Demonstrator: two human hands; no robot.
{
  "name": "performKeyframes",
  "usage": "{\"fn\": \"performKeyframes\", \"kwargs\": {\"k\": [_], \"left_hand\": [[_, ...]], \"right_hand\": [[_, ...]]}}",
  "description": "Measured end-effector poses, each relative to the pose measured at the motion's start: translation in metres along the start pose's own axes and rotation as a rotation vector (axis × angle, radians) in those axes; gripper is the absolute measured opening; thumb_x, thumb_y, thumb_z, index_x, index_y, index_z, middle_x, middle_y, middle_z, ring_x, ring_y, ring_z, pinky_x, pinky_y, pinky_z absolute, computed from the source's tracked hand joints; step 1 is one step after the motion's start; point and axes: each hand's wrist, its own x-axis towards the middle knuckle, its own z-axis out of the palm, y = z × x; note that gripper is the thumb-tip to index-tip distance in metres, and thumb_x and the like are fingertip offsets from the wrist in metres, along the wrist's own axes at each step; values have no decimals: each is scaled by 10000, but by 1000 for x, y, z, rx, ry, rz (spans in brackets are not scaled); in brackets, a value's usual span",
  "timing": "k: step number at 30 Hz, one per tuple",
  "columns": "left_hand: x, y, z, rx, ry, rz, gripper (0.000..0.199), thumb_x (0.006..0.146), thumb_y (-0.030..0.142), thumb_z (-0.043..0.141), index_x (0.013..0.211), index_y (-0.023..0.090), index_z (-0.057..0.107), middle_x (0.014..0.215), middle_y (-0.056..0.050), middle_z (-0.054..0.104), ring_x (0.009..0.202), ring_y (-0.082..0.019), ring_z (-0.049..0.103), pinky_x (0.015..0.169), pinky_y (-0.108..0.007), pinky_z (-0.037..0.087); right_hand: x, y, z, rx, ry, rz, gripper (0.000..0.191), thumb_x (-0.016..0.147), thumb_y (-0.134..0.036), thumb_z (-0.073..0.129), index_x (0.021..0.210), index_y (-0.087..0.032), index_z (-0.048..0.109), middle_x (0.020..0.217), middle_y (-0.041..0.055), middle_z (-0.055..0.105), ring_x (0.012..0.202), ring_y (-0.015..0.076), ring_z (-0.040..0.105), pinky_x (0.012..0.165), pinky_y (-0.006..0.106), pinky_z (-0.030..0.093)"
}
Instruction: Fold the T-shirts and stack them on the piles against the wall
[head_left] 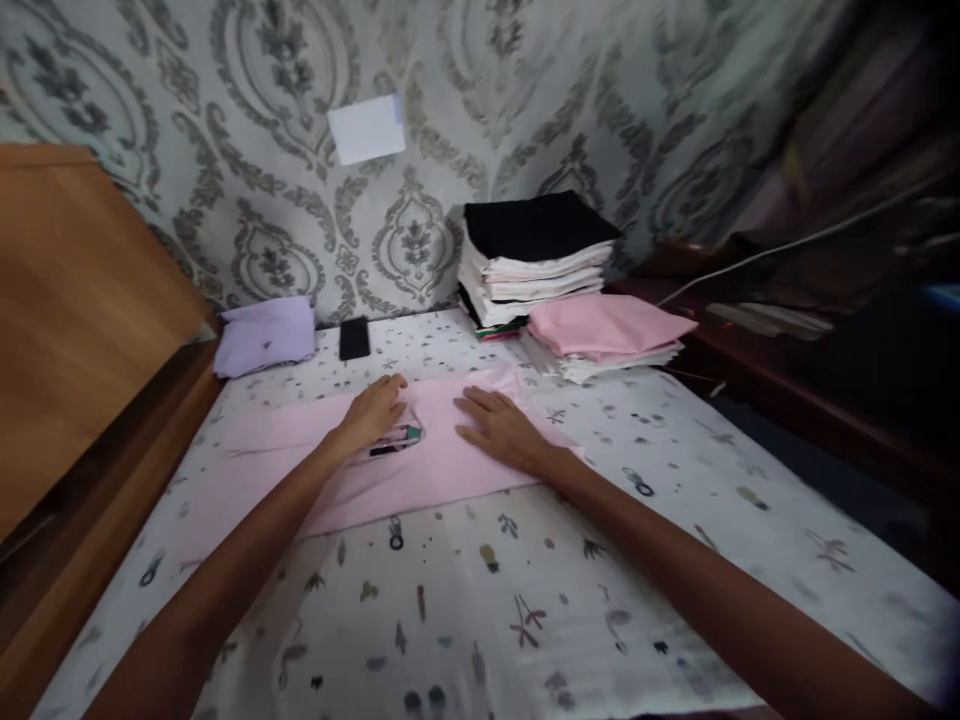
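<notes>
A light pink shirt (450,470) lies partly folded on the patterned bedsheet, with a dark and teal print (401,438) showing near its middle. My left hand (373,412) has its fingers curled together at the shirt's fabric beside that print; the fabric pulls into creases there. Flat on the shirt's right part rests my right hand (496,428), fingers stretched out and apart. What lies under the left palm is hidden.
Behind, to the right, stands a stack of folded clothes (536,270) topped with black, beside a smaller pile topped with a pink folded garment (607,325). A lilac folded garment (266,335) and a black phone (355,339) lie at the back left. A wooden panel (82,320) borders the left.
</notes>
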Motion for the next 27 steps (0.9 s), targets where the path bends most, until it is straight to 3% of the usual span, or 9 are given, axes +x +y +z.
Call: {"fn": "performKeyframes", "kwargs": {"k": [4,8,11,14,19,22,24,27], "left_hand": [[-69,-29,-25,73,107,-3,242,919,238,422,1113,222,565,1081,-73,608,1036,-225,571,905,-359,442],[-133,-80,-58,174,139,-163,220,924,284,394,967,213,597,988,-80,612,984,-244,552,901,-386,435],[-163,-122,-80,159,147,-288,237,891,358,429,908,209,614,932,-80,617,924,-243,557,864,-383,441],[-180,-147,-94,50,114,-324,291,847,440,448,864,200,611,864,-54,609,818,-214,554,770,-339,444],[-199,-146,-107,-80,-116,-371,311,774,520,545,835,220,601,744,7,577,694,-173,516,618,-259,382],[-208,-139,-115,-84,-221,-407,309,672,525,631,737,225,590,734,-7,606,701,-186,529,612,-257,381],[-212,-139,-118,-132,-188,-412,329,637,538,641,737,226,605,793,-27,640,755,-207,557,654,-266,413],[-215,-145,-119,-230,-23,-420,361,670,582,594,731,226,582,763,-16,603,724,-196,543,633,-264,417]], "right_hand": [[4,-3,4,4,50,-29,431,978,-375,455,1346,-178,561,1427,171,538,1361,307,455,1111,526,361],[27,-11,8,31,57,-82,403,970,-332,442,1305,-178,604,1414,168,550,1315,315,499,1088,502,399],[54,-18,14,31,15,-78,396,966,-293,427,1292,-167,614,1376,159,580,1286,301,518,1069,468,421],[74,-21,24,-13,-25,-25,382,956,-265,428,1253,-144,636,1274,159,632,1208,288,558,1044,434,428],[81,-19,40,-25,55,23,383,967,-304,422,1223,-132,649,1222,165,639,1149,295,549,1001,438,422],[78,-18,43,-1,84,22,364,970,-309,421,1198,-150,657,1209,151,642,1151,289,540,990,426,415],[77,-17,43,22,85,26,340,963,-299,429,1169,-155,658,1184,138,651,1141,282,542,984,416,414],[76,-17,41,64,86,35,311,951,-276,431,1139,-161,650,1149,124,660,1108,273,553,972,416,420]]}}
